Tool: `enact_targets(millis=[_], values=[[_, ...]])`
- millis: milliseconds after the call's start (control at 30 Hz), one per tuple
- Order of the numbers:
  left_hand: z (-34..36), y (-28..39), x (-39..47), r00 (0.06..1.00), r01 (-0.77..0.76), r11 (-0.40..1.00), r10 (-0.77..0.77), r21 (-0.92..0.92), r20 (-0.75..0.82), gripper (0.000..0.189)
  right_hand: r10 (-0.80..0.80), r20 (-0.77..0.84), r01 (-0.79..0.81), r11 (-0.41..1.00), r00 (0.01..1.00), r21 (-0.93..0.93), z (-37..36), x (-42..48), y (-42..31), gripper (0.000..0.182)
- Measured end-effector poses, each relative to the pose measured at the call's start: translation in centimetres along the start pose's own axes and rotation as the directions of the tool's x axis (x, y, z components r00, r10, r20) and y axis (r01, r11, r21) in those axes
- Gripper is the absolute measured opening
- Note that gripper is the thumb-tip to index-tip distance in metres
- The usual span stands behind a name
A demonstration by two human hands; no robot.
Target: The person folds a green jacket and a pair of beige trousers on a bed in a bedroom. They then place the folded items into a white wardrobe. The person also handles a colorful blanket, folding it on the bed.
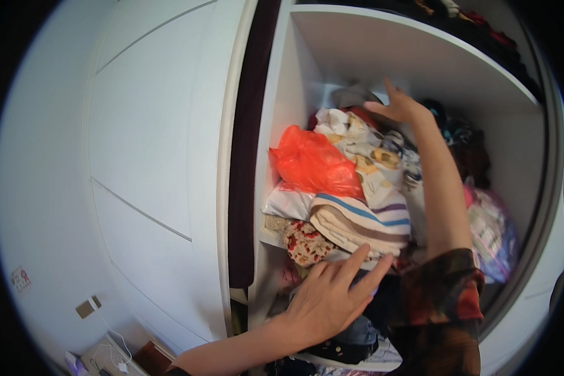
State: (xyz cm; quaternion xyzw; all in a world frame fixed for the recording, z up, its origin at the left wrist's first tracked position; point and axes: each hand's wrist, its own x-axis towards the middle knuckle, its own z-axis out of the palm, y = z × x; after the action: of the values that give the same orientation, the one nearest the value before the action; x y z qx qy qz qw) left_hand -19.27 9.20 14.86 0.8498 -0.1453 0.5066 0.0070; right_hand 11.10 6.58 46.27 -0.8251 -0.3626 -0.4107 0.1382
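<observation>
My right hand (399, 104) reaches deep into a wardrobe compartment, fingers spread, above the back of a heaped pile. Below it lies a white cloth with a yellow print (364, 152), beside a red plastic bag (312, 162). At the pile's front sits a folded striped towel (362, 221), cream with blue, purple and brown bands. My left hand (333, 291) is in front of the shelf edge, fingers apart, its fingertips close to the towel's lower fold; whether they touch it I cannot tell. Neither hand holds anything that I can see.
A floral cloth (308, 242) hangs over the shelf's front, under a white plastic bag (289, 201). Clear bags of clothing (491, 230) fill the right side. Dark clothes (352, 340) lie on the shelf below. White wardrobe doors (160, 141) stand left; a nightstand (108, 359) is lower left.
</observation>
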Motion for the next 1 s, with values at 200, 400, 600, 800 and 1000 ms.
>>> enact_targets(millis=[200, 400, 600, 800, 1000], values=[[2.5, 0.1, -0.9, 0.996, -0.049, 0.997, 0.044, -0.063, -0.078, 0.067, -0.1, 0.096, 0.118, 0.972, 0.99, -0.205, -2.8, -3.2, -1.8, 0.062], [0.7, -0.8, -6.0, 0.997, 0.08, 0.996, -0.081, 0.051, 0.018, 0.06, -0.599, -0.104, 0.607, 0.789, 0.794, 0.094, 0.0, -11.2, -11.3, 0.041], [-4.6, 2.2, -15.3, 0.957, 0.195, 0.981, -0.186, 0.017, -0.223, 0.047, -0.888, -0.038, 0.764, 0.373, 0.459, 0.526, -5.7, -29.6, -23.5, 0.044], [-14.6, 8.2, -30.5, 0.732, 0.636, 0.759, -0.65, -0.139, -0.205, 0.023, -0.957, -0.03, 0.787, -0.255, -0.289, 0.562, -9.9, -45.2, -40.4, 0.047], [-22.5, 18.7, -46.7, 0.304, 0.928, 0.241, -0.931, 0.285, -0.203, 0.045, -0.803, -0.293, 0.583, -0.584, -0.52, 0.565, -6.9, -55.1, -55.5, 0.044]])
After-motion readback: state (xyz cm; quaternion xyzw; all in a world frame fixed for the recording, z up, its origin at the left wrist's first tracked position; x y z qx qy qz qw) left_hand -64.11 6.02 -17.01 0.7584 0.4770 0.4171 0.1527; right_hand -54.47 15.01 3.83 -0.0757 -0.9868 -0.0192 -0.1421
